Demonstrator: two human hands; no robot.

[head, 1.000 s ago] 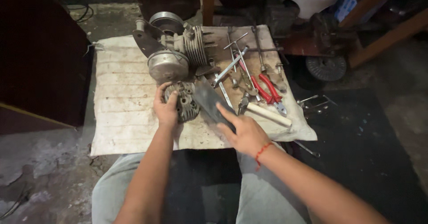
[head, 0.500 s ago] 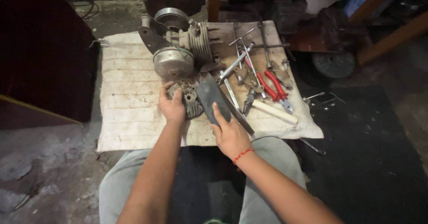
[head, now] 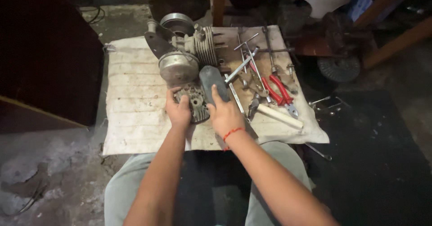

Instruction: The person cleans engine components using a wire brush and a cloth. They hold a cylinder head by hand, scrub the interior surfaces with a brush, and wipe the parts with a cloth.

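- The finned metal casting point(head: 194, 103), a small grey engine part with holes in its face, lies on the pale cloth point(head: 130, 109) just in front of the engine, near the middle of the view.
- The left hand point(head: 178, 111) cups the casting's left side, fingers curled round its edge and thumb on top, so the hand is closed on it.
- The right hand point(head: 226, 115) rests on a dark flat strip point(head: 215, 83) that lies just right of the casting and runs away from the person toward the engine; the fingers lie pressed along its near end, though the dim light leaves it unclear whether they wrap under it or only press down.
- A red string point(head: 232, 132) circles the right wrist.
- The small engine point(head: 184, 50), with a round silver cover and a ribbed cylinder, sits at the far side of the cloth, its cover just beyond the casting.
- To the right of the strip a scatter of tools lies on the cloth: red-handled pliers point(head: 278, 89), a hammer with a pale wooden handle point(head: 278, 116), and several wrenches point(head: 245, 64) overlapping one another.
- The cloth is spread on a dirty floor, and the person's knees in pale trousers point(head: 126, 185) show at the near edge.
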